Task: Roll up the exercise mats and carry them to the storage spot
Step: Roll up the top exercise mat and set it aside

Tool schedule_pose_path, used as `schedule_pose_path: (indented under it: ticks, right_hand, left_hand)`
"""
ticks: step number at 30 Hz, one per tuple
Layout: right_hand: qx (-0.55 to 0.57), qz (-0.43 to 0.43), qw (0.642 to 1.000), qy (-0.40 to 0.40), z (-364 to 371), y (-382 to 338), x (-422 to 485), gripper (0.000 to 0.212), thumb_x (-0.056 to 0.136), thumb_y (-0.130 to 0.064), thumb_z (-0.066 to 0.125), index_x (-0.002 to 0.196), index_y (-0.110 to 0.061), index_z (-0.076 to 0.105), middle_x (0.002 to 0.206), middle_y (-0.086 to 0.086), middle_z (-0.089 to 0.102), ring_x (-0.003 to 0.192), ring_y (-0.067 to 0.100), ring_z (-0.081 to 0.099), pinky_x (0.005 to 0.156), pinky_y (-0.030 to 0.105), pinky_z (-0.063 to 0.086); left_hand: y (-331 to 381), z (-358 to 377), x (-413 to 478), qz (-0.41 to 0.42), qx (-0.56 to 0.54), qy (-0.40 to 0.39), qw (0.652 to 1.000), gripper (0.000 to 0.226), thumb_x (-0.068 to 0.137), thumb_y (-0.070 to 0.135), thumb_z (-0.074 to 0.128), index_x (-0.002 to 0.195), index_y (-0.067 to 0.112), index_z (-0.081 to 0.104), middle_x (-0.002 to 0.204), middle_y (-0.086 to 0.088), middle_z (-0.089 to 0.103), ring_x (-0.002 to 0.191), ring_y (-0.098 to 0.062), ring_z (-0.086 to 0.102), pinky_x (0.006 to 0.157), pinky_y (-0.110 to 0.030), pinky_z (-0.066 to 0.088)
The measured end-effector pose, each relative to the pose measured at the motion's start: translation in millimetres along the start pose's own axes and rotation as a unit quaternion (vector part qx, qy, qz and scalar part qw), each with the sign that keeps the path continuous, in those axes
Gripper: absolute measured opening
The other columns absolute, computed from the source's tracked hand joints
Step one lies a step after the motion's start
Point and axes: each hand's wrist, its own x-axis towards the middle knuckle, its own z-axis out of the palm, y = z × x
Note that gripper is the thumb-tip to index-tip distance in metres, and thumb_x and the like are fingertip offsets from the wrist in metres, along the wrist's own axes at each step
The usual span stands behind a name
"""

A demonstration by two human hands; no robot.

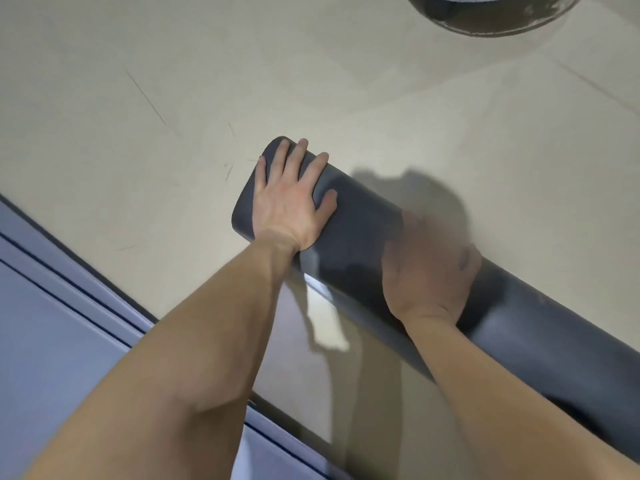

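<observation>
A dark grey exercise mat lies rolled up on the beige floor, running from the middle of the view down to the right edge. My left hand lies flat on the roll's far left end, fingers straight and spread. Further right on the same roll rests my right hand. It is blurred by motion, palm down on the roll, and its fingers reach over the far side.
A light blue-grey mat or panel with dark seams fills the lower left corner. At the top right edge sits a dark round object, partly cut off. Beige floor spreads beyond the roll.
</observation>
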Motion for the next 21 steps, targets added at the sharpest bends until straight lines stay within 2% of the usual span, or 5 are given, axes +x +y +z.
schedule_pose_path:
  ticks: [5,11,15,18,21]
  right_hand:
    - [-0.023,-0.044,0.999,-0.022,-1,1,-14,0.067,0.099,-0.057,0.018,0.161,-0.032,0.017,0.164,0.006,0.026,0.148,0.034,0.024,0.118,0.063,0.014]
    - [-0.032,-0.037,0.999,-0.018,18,5,-2,0.068,0.097,-0.055,0.023,0.16,-0.028,0.02,0.161,0.009,0.031,0.145,0.035,0.027,0.117,0.064,0.014]
    - [0.007,-0.07,0.996,-0.048,2,9,-1,0.071,0.098,-0.056,0.019,0.162,-0.026,0.013,0.168,0.006,0.022,0.153,0.03,0.016,0.122,0.058,0.006]
    - [0.015,-0.002,0.999,-0.031,-14,53,-25,0.072,0.096,-0.057,0.021,0.162,-0.028,0.015,0.168,0.007,0.022,0.153,0.031,0.019,0.122,0.055,0.002]
    - [-0.034,0.055,0.998,-0.028,-13,102,-56,0.07,0.097,-0.06,0.018,0.162,-0.033,0.018,0.166,0.009,0.024,0.152,0.032,0.019,0.123,0.058,0.009]
  left_hand:
    - [1,-2,-2,0.008,0.006,-0.003,1.0,0.065,0.094,0.058,0.025,0.154,0.036,0.034,0.168,0.001,0.021,0.157,-0.026,0.008,0.125,-0.053,0.005]
    - [42,-5,-26,0.021,-0.016,-0.001,1.0,0.063,0.097,0.055,0.025,0.154,0.033,0.039,0.168,0.002,0.024,0.157,-0.033,0.004,0.123,-0.058,0.0]
    - [70,10,-38,0.02,-0.023,0.027,0.999,0.055,0.101,0.058,0.03,0.151,0.039,0.041,0.167,0.001,0.027,0.157,-0.03,0.008,0.124,-0.055,0.007]
    - [67,15,-30,0.01,-0.005,0.008,1.0,0.055,0.101,0.059,0.026,0.151,0.039,0.039,0.167,-0.001,0.025,0.156,-0.03,0.006,0.124,-0.057,0.005]
    - [73,13,-35,0.013,0.01,0.004,1.0,0.058,0.101,0.058,0.018,0.154,0.039,0.033,0.168,0.0,0.02,0.157,-0.03,0.001,0.124,-0.057,0.002]
